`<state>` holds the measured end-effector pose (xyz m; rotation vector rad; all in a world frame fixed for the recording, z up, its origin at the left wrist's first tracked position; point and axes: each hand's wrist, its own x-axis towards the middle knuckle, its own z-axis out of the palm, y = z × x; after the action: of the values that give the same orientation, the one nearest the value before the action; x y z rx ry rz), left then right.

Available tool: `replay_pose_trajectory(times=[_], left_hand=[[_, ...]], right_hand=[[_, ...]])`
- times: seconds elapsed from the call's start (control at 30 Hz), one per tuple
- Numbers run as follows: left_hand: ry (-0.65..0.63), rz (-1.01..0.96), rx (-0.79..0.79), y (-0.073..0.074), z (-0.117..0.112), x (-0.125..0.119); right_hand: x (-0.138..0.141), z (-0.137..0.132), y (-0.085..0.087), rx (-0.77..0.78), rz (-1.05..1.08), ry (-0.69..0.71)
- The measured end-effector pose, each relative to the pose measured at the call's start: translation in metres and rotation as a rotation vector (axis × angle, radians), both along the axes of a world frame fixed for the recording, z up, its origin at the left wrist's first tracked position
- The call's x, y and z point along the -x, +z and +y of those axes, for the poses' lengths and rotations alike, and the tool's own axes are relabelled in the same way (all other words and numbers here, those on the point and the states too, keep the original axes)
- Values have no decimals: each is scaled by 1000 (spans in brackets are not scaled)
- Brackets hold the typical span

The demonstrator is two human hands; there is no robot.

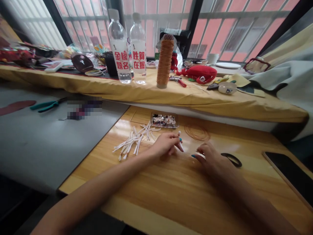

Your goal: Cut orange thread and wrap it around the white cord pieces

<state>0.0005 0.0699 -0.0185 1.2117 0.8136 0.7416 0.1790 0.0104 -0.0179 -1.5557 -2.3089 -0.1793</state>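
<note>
Over the wooden table, my left hand (167,143) is closed, pinching a short white strip (181,147) that stands up between thumb and fingers. A little to the right, my right hand (207,155) has its thumb and fingertips drawn together; whatever lies between them is too small to make out. The two hands are apart. Left of my left hand lies a loose pile of similar white strips (133,140), some with orange ends. Behind the hands are a clear tray of mixed beads (164,120) and a coil of thin orange cord (197,133).
A black ring (231,160), perhaps tape, and a dark-screened phone (290,176) lie to the right. On the cloth-covered sill stand two water bottles (139,49) and a spool of orange cord (165,62). Teal-handled pliers (46,105) lie on the grey surface at left.
</note>
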Motion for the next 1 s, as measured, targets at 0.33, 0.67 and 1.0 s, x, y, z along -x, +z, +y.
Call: replay_pose_trajectory(times=[0.33,0.67,1.0], left_hand=[[-98,28,-35,0,3,2],[-111,12,6,-1,3,2],[-72,-27,34,3,3,4]], right_hand=[[0,-3,8,-205,-218,326],[2,-7,10,-347,-212,396],[-2,-6,0,-397,-120,341]])
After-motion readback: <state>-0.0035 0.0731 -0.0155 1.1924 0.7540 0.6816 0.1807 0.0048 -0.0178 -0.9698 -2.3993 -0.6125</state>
